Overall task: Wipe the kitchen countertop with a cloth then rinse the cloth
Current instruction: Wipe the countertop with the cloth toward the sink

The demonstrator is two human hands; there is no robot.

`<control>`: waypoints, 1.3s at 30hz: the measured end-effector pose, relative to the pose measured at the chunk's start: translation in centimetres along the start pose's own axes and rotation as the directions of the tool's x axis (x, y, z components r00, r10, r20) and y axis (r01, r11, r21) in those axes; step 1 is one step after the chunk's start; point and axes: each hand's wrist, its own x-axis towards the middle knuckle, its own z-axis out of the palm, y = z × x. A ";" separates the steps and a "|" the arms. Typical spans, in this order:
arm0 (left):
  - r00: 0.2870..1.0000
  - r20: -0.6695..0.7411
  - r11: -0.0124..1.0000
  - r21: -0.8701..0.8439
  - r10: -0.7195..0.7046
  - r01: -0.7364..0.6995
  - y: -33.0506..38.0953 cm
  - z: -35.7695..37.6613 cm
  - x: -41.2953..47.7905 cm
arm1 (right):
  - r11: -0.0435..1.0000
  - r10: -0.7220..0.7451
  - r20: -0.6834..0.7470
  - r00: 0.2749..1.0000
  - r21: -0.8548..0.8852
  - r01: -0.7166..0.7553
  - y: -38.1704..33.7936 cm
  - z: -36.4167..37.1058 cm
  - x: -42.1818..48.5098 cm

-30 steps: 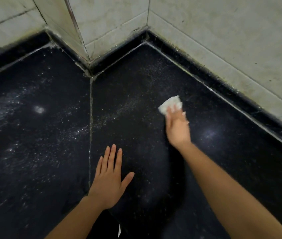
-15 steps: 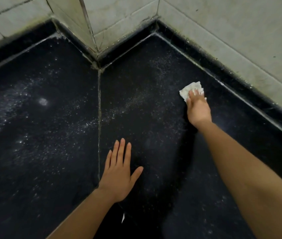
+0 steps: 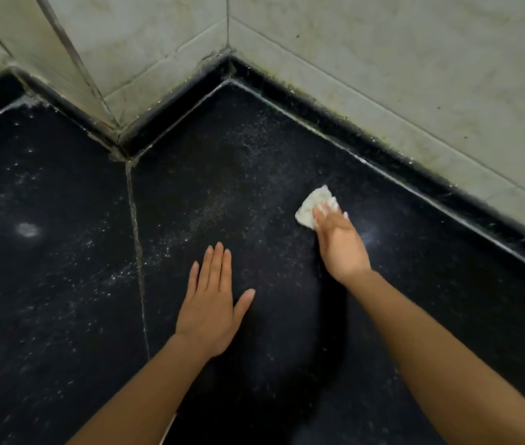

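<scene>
A: Right fingers?
B: Fingers (image 3: 325,216) nearly straight and close together, pressing down on a small crumpled white cloth (image 3: 314,203). The thumb is hidden, so I can't tell if it pinches. The right hand (image 3: 339,245) is just behind the cloth.
A: Where's the cloth?
B: On the black speckled stone countertop (image 3: 62,284), right slab. It's near the back edge below the pale marble wall tiles (image 3: 383,75), not touching it.
A: Left?
B: Left hand (image 3: 210,303) is flat, fingers straight and together, thumb out. It rests on the counter just right of the grouted seam (image 3: 136,239) and holds nothing.
A: Handling?
B: Looks light, soft and limp, so it'll bunch up. For wiping, pin it under flat fingers. For rinsing, gather the whole wad in the palm. White powdery specks (image 3: 210,207) lie unwiped to its left, so probably mid-wipe.
</scene>
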 end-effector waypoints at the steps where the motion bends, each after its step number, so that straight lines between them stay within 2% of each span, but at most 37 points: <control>1: 1.000 0.011 1.000 0.013 0.003 -0.003 0.0 -0.1 0.5 | 0.999 0.054 0.009 0.998 -0.001 -0.054 -0.3 0.0 0.9; 3: 1.000 0.030 1.000 0.014 -0.004 0.004 0.1 -0.1 0.8 | 0.995 0.096 0.002 0.995 0.039 -0.096 -1.7 0.5 0.0; 5: 0.999 0.042 1.000 -0.020 -0.014 0.015 0.1 -0.2 0.8 | 0.996 0.045 -0.001 0.999 0.071 -0.045 -3.2 0.8 -4.2; 8: 0.998 0.069 0.999 -0.036 -0.007 0.009 0.1 -0.3 0.8 | 0.980 -0.131 0.019 0.991 0.151 0.126 -5.2 0.6 -11.2; 11: 0.996 0.089 0.999 -0.046 -0.006 0.010 0.1 -0.5 0.8 | 0.947 -0.302 0.028 0.953 0.120 0.297 -3.7 0.2 -10.1; 12: 0.996 0.092 0.999 -0.039 -0.005 0.009 0.1 -0.6 0.9 | 0.956 -0.288 0.021 0.957 0.059 0.286 -3.1 0.1 -8.2; 14: 0.994 0.112 1.000 -0.026 -0.003 0.006 0.1 -0.7 0.8 | 0.990 -0.143 0.022 0.989 0.000 0.143 -1.7 -0.2 -3.7; 16: 0.992 0.129 1.000 -0.028 0.003 0.000 0.1 -0.8 0.8 | 1.000 0.030 0.070 0.997 0.002 -0.030 -0.3 -0.4 0.1; 20: 0.992 0.125 0.999 -0.046 0.009 -0.003 0.0 -0.8 0.8 | 0.985 0.144 0.017 0.989 0.098 -0.145 -1.7 -0.4 -0.4; 22: 0.992 0.128 0.999 -0.044 0.014 -0.009 0.0 -0.8 0.7 | 0.990 0.086 -0.028 0.996 0.118 -0.082 -3.1 0.1 -5.0; 25: 0.990 0.144 0.998 -0.061 0.008 0.000 0.0 -1.0 0.7 | 0.985 -0.126 0.045 0.991 0.121 0.120 -3.9 0.1 -12.5; 27: 0.989 0.148 0.999 -0.054 0.008 0.000 0.0 -1.0 0.7 | 0.974 -0.194 0.047 0.980 0.130 0.186 -2.9 -0.1 -13.6; 29: 0.989 0.150 0.998 -0.067 0.009 0.001 0.1 -1.1 0.7 | 0.988 -0.117 0.045 0.992 0.110 0.111 -1.8 -0.2 -11.6; 31: 0.988 0.153 0.997 -0.073 0.003 0.009 0.1 -1.0 0.7 | 0.984 0.095 0.039 0.995 0.145 -0.099 -0.5 -0.1 -7.4; 35: 0.988 0.154 0.998 -0.063 0.006 0.004 0.1 -1.0 0.8 | 0.897 0.398 0.032 0.917 0.195 -0.396 1.7 -0.7 -0.2; 37: 0.989 0.150 0.998 -0.063 0.008 0.001 0.0 -0.9 0.8 | 0.872 0.459 0.002 0.889 0.190 -0.451 0.8 -0.5 -0.2; 39: 0.991 0.136 0.997 -0.074 0.012 -0.002 0.0 -0.9 0.8 | 0.899 0.410 -0.017 0.912 0.175 -0.401 -1.2 -0.2 -3.0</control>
